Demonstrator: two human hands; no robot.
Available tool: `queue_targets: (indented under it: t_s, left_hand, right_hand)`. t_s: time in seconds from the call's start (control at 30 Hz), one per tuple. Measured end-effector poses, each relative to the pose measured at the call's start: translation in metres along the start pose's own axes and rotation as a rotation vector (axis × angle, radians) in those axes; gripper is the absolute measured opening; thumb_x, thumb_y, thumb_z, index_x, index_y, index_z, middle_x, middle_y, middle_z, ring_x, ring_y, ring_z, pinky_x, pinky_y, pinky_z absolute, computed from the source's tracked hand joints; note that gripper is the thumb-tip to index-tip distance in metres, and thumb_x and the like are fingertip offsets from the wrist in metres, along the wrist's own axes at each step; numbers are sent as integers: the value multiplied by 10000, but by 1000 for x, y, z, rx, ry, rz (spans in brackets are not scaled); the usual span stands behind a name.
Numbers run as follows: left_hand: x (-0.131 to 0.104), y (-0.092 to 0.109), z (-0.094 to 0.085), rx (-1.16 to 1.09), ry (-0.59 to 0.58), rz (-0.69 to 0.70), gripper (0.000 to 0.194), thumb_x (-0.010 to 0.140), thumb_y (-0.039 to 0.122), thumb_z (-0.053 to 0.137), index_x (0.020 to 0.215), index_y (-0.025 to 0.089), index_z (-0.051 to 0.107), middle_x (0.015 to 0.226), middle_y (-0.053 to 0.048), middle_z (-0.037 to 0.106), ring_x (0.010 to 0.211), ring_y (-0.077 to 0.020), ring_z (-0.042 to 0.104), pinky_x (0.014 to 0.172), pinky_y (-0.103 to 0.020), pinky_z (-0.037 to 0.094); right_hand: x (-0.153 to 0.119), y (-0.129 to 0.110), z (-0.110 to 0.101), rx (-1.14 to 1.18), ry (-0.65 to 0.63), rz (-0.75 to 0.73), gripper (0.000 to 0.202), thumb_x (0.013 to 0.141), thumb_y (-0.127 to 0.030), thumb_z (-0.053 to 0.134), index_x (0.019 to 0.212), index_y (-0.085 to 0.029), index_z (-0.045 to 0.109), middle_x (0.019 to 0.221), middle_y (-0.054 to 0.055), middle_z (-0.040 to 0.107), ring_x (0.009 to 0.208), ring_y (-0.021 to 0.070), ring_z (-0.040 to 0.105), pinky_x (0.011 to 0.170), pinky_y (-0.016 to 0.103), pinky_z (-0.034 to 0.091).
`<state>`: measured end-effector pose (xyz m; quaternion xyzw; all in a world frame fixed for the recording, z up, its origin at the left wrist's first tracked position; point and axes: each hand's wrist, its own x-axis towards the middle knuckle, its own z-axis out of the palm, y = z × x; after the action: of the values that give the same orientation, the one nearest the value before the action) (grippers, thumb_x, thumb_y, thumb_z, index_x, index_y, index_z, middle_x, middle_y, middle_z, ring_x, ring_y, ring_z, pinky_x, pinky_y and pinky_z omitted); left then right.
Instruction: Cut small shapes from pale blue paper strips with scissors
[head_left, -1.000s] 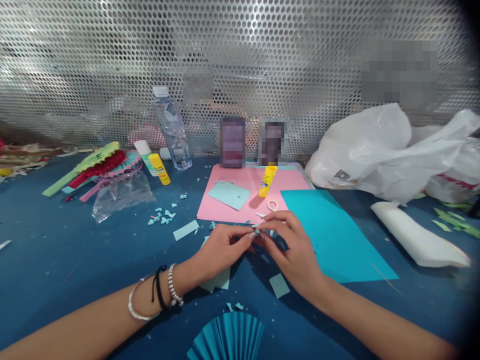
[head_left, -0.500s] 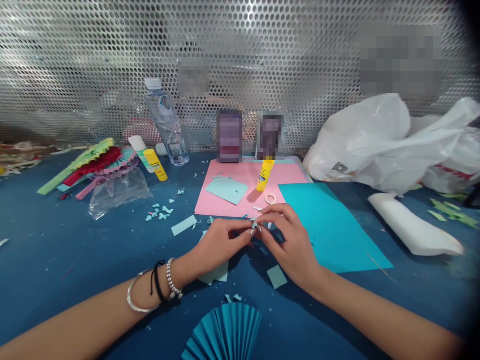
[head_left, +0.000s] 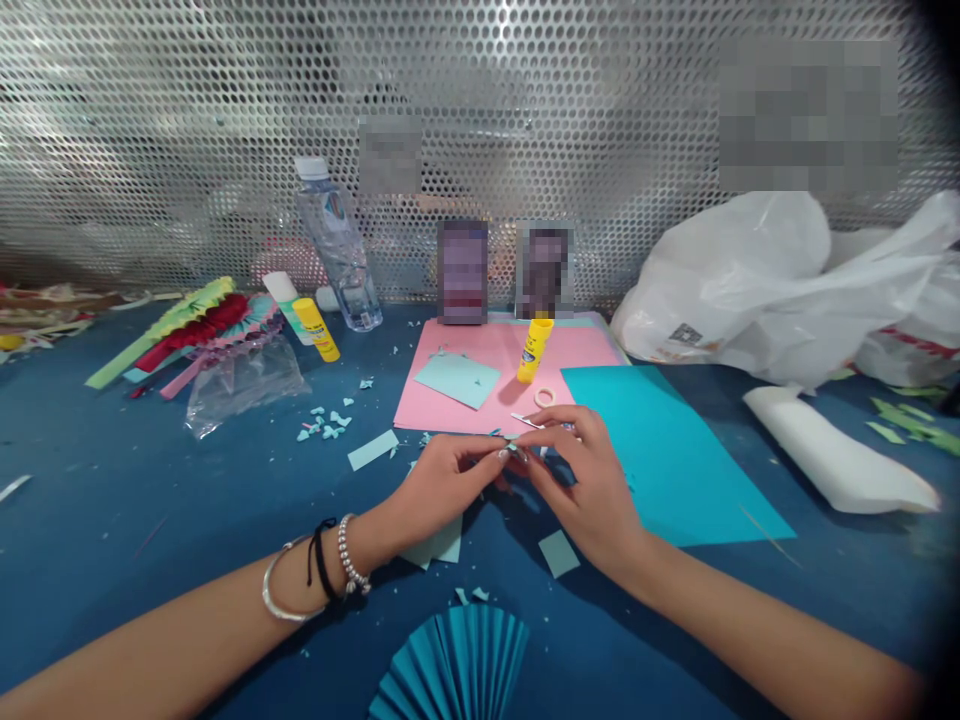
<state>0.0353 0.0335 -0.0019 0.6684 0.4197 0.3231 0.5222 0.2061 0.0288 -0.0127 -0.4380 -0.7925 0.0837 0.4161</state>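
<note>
My left hand (head_left: 446, 487) and my right hand (head_left: 589, 490) meet at the middle of the blue table. Their fingertips pinch a tiny light-blue paper piece (head_left: 513, 446) between them, mostly covered by the fingers. Just beyond lie pink sheets (head_left: 420, 405) bearing a light-blue card (head_left: 457, 380), an upright yellow glue stick (head_left: 534, 350) and a small tape ring (head_left: 544, 398). A teal sheet (head_left: 675, 440) spreads beside my right hand. Nearest me is a pleated teal fan (head_left: 454, 665). Small paper scraps (head_left: 327, 428) lie left of my hands.
Two blurred phones (head_left: 462, 272) (head_left: 544, 272) stand against a perforated metal wall. Further left are a water bottle (head_left: 341, 250), another glue stick (head_left: 316, 330), folded colourful fans (head_left: 191, 325) and clear plastic (head_left: 244, 390). White bags (head_left: 735, 280) and a white roll (head_left: 840, 450) occupy the right.
The whole view has shifted slightly, moving the table items a little to the right. The fingertips have turned slightly around the small piece, which shows less now.
</note>
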Motion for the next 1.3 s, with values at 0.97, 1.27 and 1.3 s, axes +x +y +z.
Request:
queue_targets:
  t_s: [0.97,1.27,1.3]
  left_hand:
    - [1,2,-2,31,21,10,311,848,307,417,930,144,669,658,-35,638,611,-108,537,541,-196,390]
    - [2,0,-5,20,83,-9,353,865,345,378,909,123,649,616,-25,587,554,-98,485,517,-199,369]
    - [2,0,-5,20,90,-16,352,865,347,380,920,122,645,610,-22,583,545,-97,479,509,-199,364]
  right_hand:
    - [-1,-2,-1,-14,-30,-8,198,798,-167,503,973,-248,548,1028,61,471,979,211,463,833,429,397]
    - [-3,-9,-3,-210,-171,-130,426,752,-119,499,1163,-230,474,1154,74,484,1052,266,418,878,493,341]
    - [-3,-9,-3,-210,-192,-123,445,749,-119,500,1179,-229,465,1172,71,476,1066,268,407,891,498,330]
